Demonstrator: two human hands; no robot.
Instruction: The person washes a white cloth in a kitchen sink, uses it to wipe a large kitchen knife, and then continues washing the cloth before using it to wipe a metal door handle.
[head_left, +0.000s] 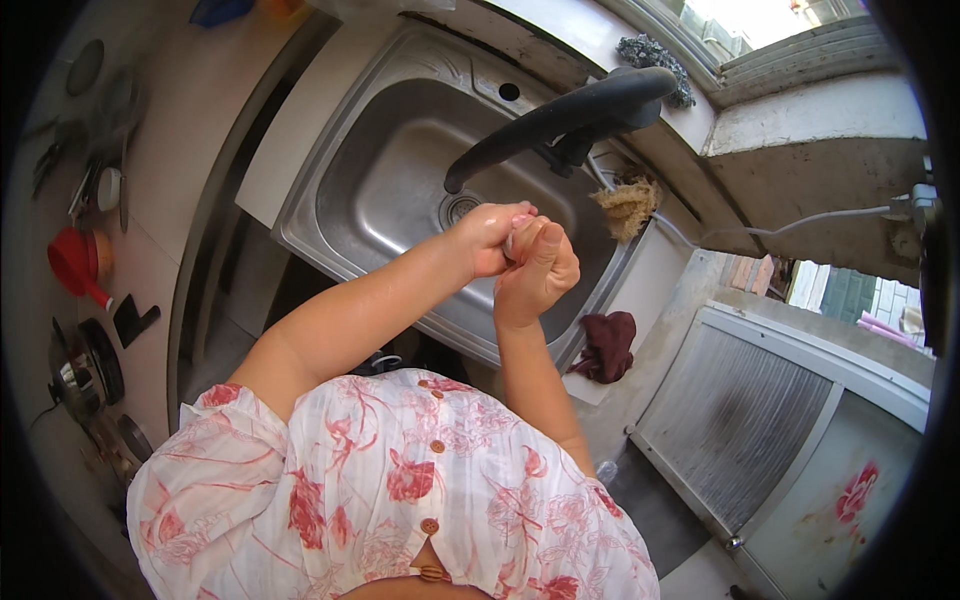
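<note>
Over the steel sink basin (405, 142), my left hand (487, 238) and my right hand (536, 270) are pressed together. The right hand's fingers are curled against the left hand, its thumb pointing up. Both look wet, with a whitish patch between them that may be lather. Whether anything small lies between the palms is hidden. A black curved faucet (555, 120) arches above the basin, its spout end just beyond my left hand. No water stream is visible. The drain strainer (459, 210) shows beside my left hand.
Right of the basin are a tan fibrous scrubber (628, 208) and a dark red cloth (607, 346). A grey mesh scourer (656, 64) sits on the window ledge. A framed glass panel (742, 420) stands at right. Far left are a red ladle-like utensil (71, 262) and several pots.
</note>
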